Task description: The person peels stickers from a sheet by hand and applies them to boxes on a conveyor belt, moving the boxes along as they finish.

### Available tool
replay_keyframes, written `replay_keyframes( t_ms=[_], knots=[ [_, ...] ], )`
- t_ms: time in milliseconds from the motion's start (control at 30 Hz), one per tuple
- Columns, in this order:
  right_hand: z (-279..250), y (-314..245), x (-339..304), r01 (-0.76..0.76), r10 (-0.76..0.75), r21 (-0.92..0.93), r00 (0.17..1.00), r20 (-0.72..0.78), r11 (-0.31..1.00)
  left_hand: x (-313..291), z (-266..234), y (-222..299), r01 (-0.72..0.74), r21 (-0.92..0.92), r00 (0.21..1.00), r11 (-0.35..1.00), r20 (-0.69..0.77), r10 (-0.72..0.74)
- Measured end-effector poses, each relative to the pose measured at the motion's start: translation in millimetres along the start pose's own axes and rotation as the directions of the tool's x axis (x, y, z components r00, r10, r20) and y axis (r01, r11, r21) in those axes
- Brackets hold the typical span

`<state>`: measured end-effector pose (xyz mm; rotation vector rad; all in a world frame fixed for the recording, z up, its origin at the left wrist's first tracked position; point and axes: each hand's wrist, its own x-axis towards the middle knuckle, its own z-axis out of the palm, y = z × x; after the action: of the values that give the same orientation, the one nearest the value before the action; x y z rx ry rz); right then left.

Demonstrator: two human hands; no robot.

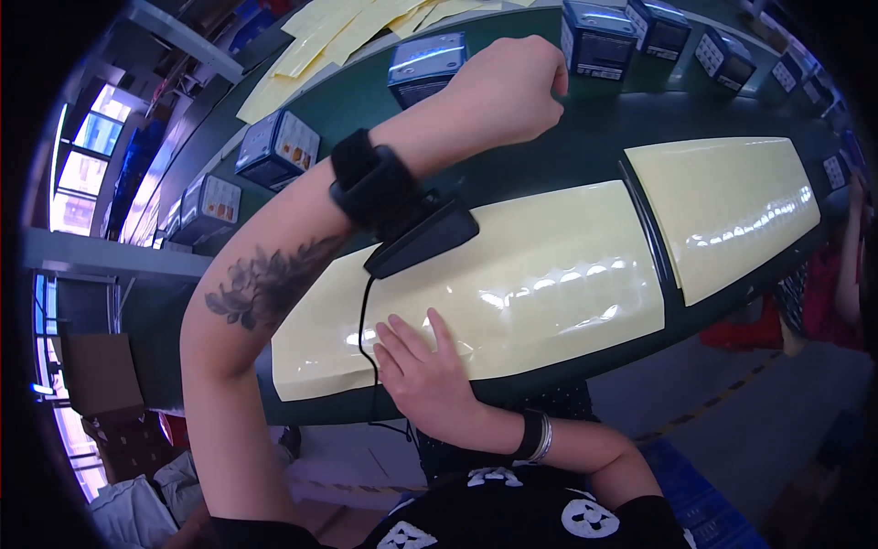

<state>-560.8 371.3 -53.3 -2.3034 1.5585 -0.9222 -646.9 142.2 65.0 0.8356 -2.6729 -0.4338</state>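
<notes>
My left hand [517,87] reaches far across the green work surface, its fingers curled in. What they hold, if anything, is hidden beneath the hand. A blue box [426,60] stands just left of it and another blue box [599,41] just right. A black strap with a dark device [425,238] sits on my left wrist, a thin cable hanging from it. Nearer to me, my right hand [425,375] lies open, fingers spread flat on the near left part of a glossy pale yellow sheet [567,274].
A second yellow sheet [732,210] lies at the right, beyond a dark narrow gap. Loose yellow sheets [338,37] are heaped at the far left. Several more blue boxes, including one blue box [279,149] at left, line the conveyor-like surface. Someone's arm [849,247] shows at the right edge.
</notes>
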Motion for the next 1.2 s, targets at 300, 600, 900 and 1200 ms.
replay_keyframes(
  t_ms=[300, 600, 900, 1200],
  knots=[
    [12.1, -18.9, -5.0, 0.0, 0.005, 0.052, 0.994, -0.105, 0.999, 109.9, 63.9, -44.2, -0.172, 0.142, 0.865, 0.975, -0.451, 0.218],
    [8.1, -19.2, -3.4, 0.011, 0.0, 0.094, 0.993, -0.114, 0.995, 109.9, 52.9, -35.4, -0.102, 0.057, 0.903, 0.993, -0.414, 0.117],
    [4.7, -20.1, -2.3, 0.003, 0.007, 0.088, 0.993, -0.114, 0.996, 105.2, 72.4, -61.8, -0.177, 0.223, 0.806, 0.959, -0.526, 0.272],
    [9.1, -20.6, -5.5, 0.06, -0.051, 0.086, 0.993, -0.107, 0.994, 75.2, 48.4, -40.6, -0.142, 0.273, 0.853, 0.951, -0.454, 0.257]
  ],
)
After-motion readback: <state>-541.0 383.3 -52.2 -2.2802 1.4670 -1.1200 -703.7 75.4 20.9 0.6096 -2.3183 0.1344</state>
